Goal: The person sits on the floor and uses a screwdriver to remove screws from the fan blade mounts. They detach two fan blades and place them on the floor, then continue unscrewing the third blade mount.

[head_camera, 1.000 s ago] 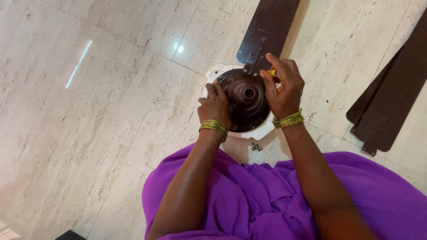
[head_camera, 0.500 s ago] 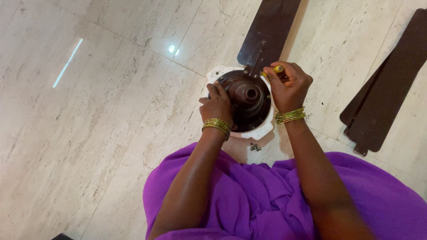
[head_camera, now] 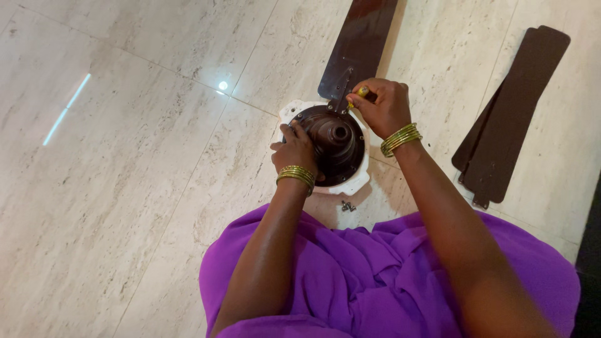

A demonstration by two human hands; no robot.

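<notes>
Gripping a yellow tool (head_camera: 362, 92) — mostly hidden — the right hand (head_camera: 380, 106) works; left hand (head_camera: 294, 150) clasps the fan motor (head_camera: 333, 143).

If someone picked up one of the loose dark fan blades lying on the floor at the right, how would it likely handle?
The loose blades are long, thin and flat, so one would probably feel stiff but springy, and light for its length. Lifted by the narrow bracket end, it would likely droop and swing. On the glossy floor it would probably slide easily if pushed, not roll.
</notes>
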